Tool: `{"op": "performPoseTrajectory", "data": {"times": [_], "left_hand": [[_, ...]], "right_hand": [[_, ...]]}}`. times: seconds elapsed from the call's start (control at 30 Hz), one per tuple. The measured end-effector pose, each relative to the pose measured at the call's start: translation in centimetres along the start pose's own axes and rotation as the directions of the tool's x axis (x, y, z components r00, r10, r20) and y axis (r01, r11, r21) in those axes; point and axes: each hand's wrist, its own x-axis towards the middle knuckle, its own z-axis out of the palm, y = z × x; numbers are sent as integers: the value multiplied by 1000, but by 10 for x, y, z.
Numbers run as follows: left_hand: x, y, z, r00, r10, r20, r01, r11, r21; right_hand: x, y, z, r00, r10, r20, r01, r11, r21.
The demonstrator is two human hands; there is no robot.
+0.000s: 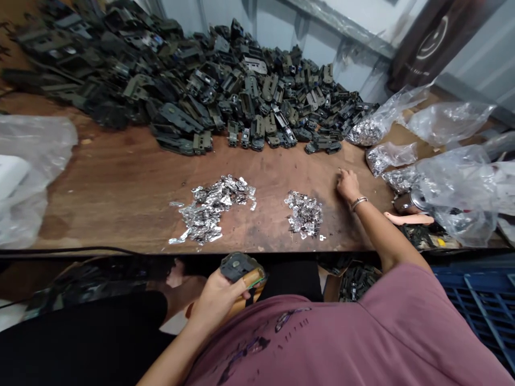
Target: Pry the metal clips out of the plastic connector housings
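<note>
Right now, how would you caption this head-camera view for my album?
Left hand holding a dark part, right hand extended over a wooden bench near small shiny metal pieces.

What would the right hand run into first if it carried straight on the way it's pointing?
Probably the dark parts at the near edge of the heap, just beyond the fingertips of the right hand; its height above the tabletop is hard to judge.
</note>
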Motion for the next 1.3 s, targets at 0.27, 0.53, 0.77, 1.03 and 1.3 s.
{"op": "performPoseTrajectory", "data": {"times": [0.27,0.53,0.77,1.03,1.3], "left_hand": [[2,14,12,996,-59,-67,61,997,39],[1,50,37,987,-78,139,70,996,60],[-11,44,39,977,-11,214,6,1000,22],[-25,39,40,981,36,192,-45,998,47],[-27,37,35,992,95,83,-104,988,112]], "right_hand": [[-43,59,11,993,-72,92,72,997,7],[-171,71,-22,995,16,97,-19,999,28],[-208,27,-45,997,-60,-44,65,990,124],[-207,-95,-46,933,-355,51,327,901,286],[-193,-116,-48,951,-228,208,199,968,151]]}}
